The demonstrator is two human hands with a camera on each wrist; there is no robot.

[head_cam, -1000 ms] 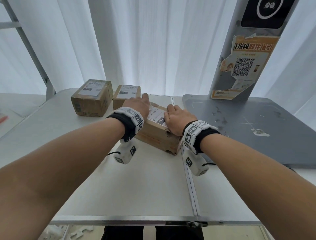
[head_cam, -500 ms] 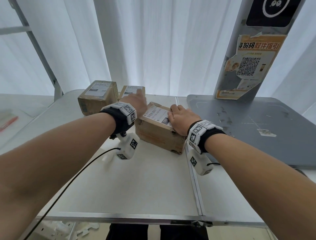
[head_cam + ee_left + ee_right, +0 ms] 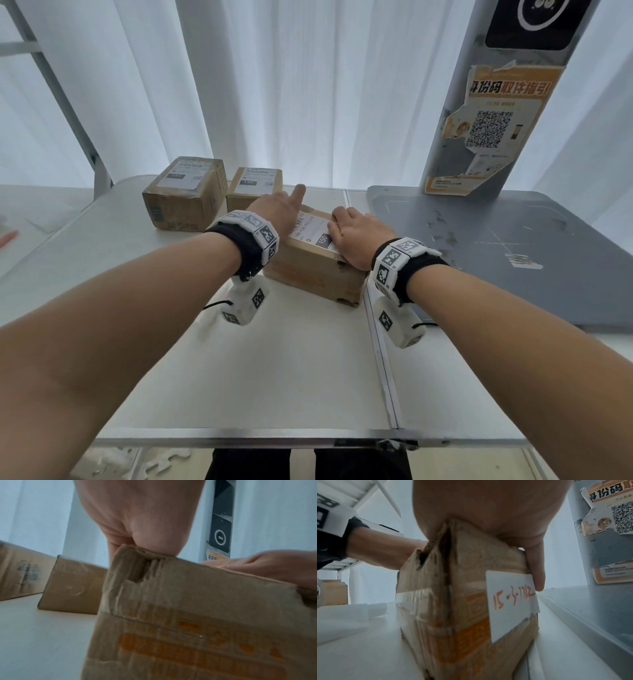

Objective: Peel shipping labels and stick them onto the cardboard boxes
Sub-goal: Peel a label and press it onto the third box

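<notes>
Both hands are lying flat and unclenched on the nearest cardboard box (image 3: 313,270) — right hand (image 3: 359,236) pressing its shipping label (image 3: 310,229), left hand (image 3: 277,210) resting beside it.

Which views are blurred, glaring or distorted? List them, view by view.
Head: sharp, backlit by bright curtains, edges bowed by the wide lens. Left wrist: nearest box soft with blur. Right wrist: box blurred, handwritten sticker readable, pale glare behind.

Open table (image 3: 274,370) nearside; 2 boxes (image 3: 186,195) and grey post (image 3: 479,113) behind
</notes>
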